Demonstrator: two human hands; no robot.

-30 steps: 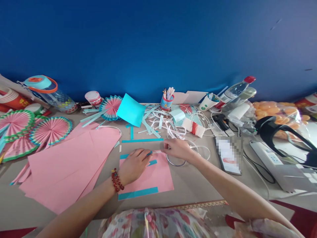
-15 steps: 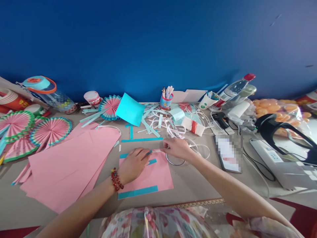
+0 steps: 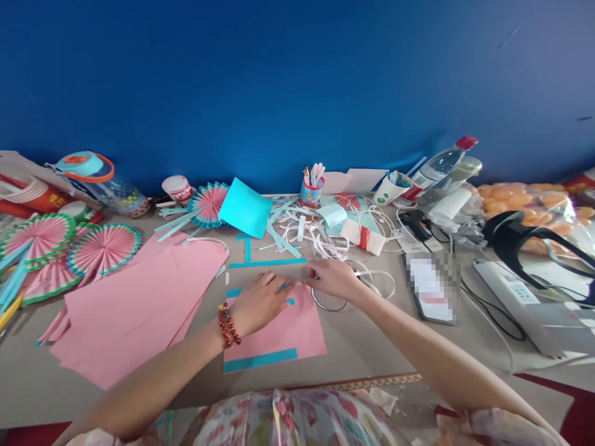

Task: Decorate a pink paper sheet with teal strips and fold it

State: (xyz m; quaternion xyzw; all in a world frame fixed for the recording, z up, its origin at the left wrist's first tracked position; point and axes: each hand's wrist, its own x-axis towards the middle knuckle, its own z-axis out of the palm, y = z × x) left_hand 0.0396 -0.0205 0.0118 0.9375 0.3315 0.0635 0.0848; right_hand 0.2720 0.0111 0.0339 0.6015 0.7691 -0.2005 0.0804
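The pink paper sheet (image 3: 290, 334) is partly covered by the loosely bent left hand (image 3: 263, 305), just beside the bunched right hand (image 3: 335, 279); whether anything is gripped by either cannot be told. By an uneven tug, the sheet could be creased.

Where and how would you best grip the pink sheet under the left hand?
Probably a pinch at the near right corner of the pink sheet, coming from the right: the sheet lies flat, the near blue strip stops short of that corner, and the left hand covers part of the far left.
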